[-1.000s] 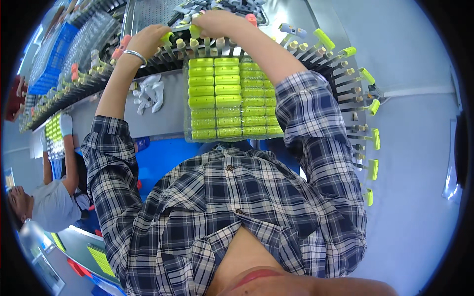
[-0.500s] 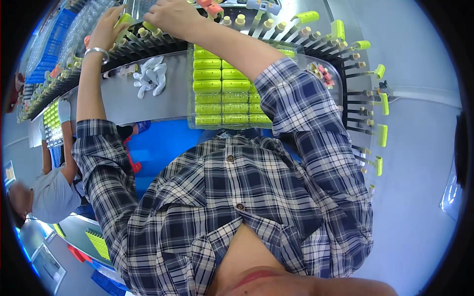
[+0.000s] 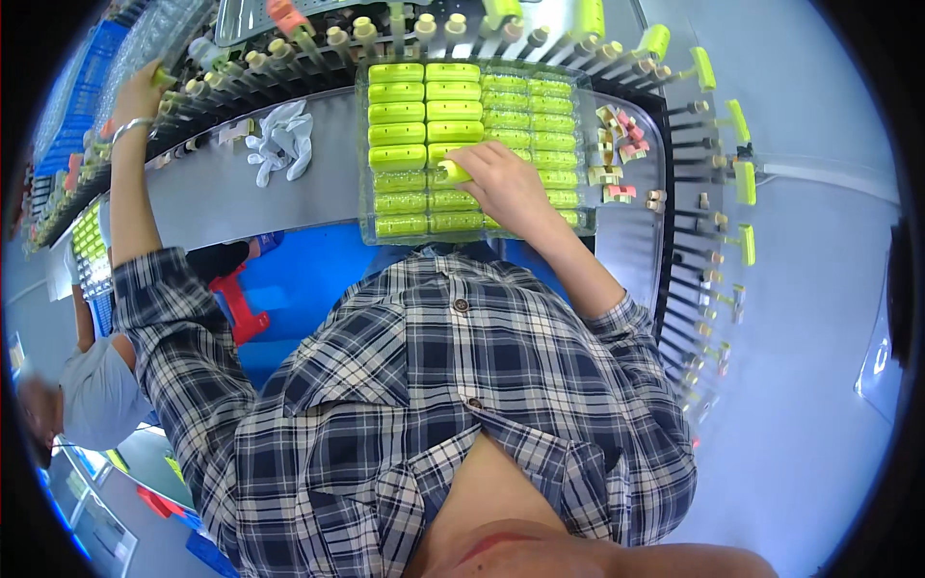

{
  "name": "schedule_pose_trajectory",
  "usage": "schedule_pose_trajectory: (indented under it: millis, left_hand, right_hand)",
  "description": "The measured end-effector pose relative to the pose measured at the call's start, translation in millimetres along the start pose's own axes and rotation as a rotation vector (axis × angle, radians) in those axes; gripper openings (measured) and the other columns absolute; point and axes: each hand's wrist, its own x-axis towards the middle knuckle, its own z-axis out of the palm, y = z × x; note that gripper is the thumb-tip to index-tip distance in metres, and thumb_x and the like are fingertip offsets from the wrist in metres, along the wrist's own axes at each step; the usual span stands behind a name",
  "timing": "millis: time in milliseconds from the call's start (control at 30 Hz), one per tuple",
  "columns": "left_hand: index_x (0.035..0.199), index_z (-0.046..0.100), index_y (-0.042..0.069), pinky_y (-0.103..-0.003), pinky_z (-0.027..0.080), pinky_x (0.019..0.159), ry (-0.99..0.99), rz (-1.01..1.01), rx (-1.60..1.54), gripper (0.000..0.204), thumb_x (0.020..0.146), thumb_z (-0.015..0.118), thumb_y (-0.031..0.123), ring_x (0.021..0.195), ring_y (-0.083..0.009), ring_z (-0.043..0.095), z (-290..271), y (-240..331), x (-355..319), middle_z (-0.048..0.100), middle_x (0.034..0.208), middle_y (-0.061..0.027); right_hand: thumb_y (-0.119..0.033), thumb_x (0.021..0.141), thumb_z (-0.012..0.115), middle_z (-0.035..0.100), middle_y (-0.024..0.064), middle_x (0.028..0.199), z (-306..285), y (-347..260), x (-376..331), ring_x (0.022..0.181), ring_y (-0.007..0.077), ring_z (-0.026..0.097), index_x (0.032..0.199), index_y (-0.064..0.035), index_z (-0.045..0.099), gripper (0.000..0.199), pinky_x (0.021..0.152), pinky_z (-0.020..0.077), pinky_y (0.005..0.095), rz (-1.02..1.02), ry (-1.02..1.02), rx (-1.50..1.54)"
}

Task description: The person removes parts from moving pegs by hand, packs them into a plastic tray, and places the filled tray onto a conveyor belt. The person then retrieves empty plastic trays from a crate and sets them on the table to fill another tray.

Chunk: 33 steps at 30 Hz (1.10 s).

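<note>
My right hand (image 3: pixel 506 188) is over a transparent plastic tray (image 3: pixel 365 214). Its fingers pinch a lime-green plastic casing (image 3: pixel 451 172) just above the tray's middle. Lime-green casings (image 3: pixel 396 112) fill the two left columns toward the far end; the pockets nearer me and to the right look green through clear plastic. Far to the left, my left hand (image 3: pixel 140 94) reaches to the row of pegs, its fingers closed around a small green piece (image 3: pixel 164 77). Whether that piece is still seated on a peg cannot be made out.
A curved rack of upright pegs (image 3: pixel 364 37) rings the table, some topped with green or pink pieces. White gloves (image 3: pixel 281 143) lie left of the tray; small pink and cream parts (image 3: pixel 626 140) lie right. Another person (image 3: pixel 101 390) works at the far left.
My right hand has come from the pegs at the upper left to the tray, with a green casing in it. My left hand has moved left and down along the pegs.
</note>
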Motion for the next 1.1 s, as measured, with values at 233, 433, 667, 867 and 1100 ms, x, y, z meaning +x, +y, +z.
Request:
schedule_pose_trajectory:
  millis: [233, 433, 667, 867, 1100]
  left_hand:
    - [0.129, 0.06, 0.018, -0.033, 0.051, 0.087, 0.207, 0.202, -0.548, 0.043, 0.087, 0.067, 0.015, 0.102, -0.0192, 0.066, -100, 126, -119, 0.069, 0.113, -0.0067]
    - [0.113, 0.06, 0.009, -0.037, 0.052, 0.084, -0.031, 0.615, -0.922, 0.037, 0.077, 0.071, 0.011, 0.102, -0.0289, 0.06, -75, 304, -204, 0.065, 0.107, -0.0076]
    - [0.102, 0.065, 0.007, -0.036, 0.051, 0.084, 0.065, 0.707, -0.933, 0.027, 0.076, 0.069, 0.006, 0.099, -0.0268, 0.059, -40, 334, -203, 0.063, 0.105, -0.008]
    - [0.114, 0.066, 0.008, -0.038, 0.05, 0.094, 0.553, 0.58, -0.782, 0.041, 0.077, 0.057, -0.009, 0.107, -0.0289, 0.06, -85, 290, -98, 0.065, 0.113, -0.0105]
    - [0.128, 0.053, 0.013, -0.042, 0.041, 0.102, 0.158, 0.92, -0.143, 0.055, 0.076, 0.066, 0.0, 0.124, -0.0304, 0.047, -81, 227, 41, 0.053, 0.131, -0.0072]
  right_hand:
    - [-0.012, 0.074, 0.073, 0.063, 0.0058, 0.114, 20, 1, -14, 0.109, 0.0263, 0.057, 0.115, -0.0085, 0.061, 0.042, 0.092, 0.047, 0.038, -0.009, 0.124, -0.054]
    - [-0.007, 0.077, 0.067, 0.062, 0.0073, 0.12, 22, 9, -30, 0.115, 0.0272, 0.055, 0.106, -0.0061, 0.065, 0.03, 0.096, 0.0457, 0.0378, -0.016, 0.163, -0.027]
    - [-0.009, 0.078, 0.067, 0.061, 0.0078, 0.123, 18, 14, -38, 0.116, 0.0292, 0.055, 0.109, -0.0054, 0.064, 0.031, 0.098, 0.0453, 0.0393, 0.036, 0.175, -0.006]
    - [-0.009, 0.08, 0.067, 0.062, 0.0088, 0.121, -11, 53, -9, 0.114, 0.03, 0.057, 0.112, -0.0074, 0.064, 0.032, 0.095, 0.0473, 0.041, -0.052, 0.382, -0.09]
    - [-0.016, 0.083, 0.061, 0.066, 0.0159, 0.102, -68, 44, 187, 0.098, 0.0336, 0.063, 0.105, -0.0053, 0.063, 0.024, 0.085, 0.0509, 0.0429, -0.084, 0.412, -0.17]
